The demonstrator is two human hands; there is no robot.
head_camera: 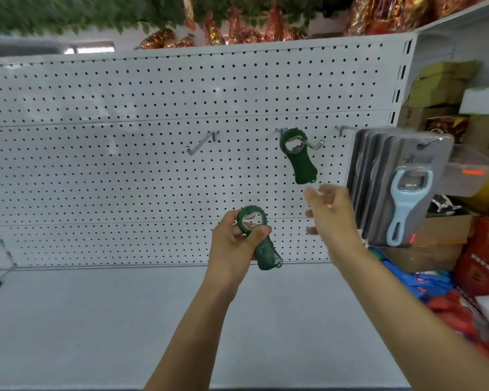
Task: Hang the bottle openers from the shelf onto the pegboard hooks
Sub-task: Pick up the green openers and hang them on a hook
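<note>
Gripped in the left hand, a green opener sat with its ring end up and its handle slanting down toward five o'clock, thumb pressed across its neck and fingers curled behind it. It was held in front of the pegboard, above the grey shelf. At two o'clock from it the right hand hovered with loosely bent fingers and held nothing, just below a second green opener. That one hung by its ring on the middle hook. At nine o'clock from the hung opener a bare hook stuck out of the board. At three o'clock a stack of carded blue openers hung on another hook. Cartons and red packets were piled at the far right, and foil-wrapped goods lay along the top at twelve o'clock.
</note>
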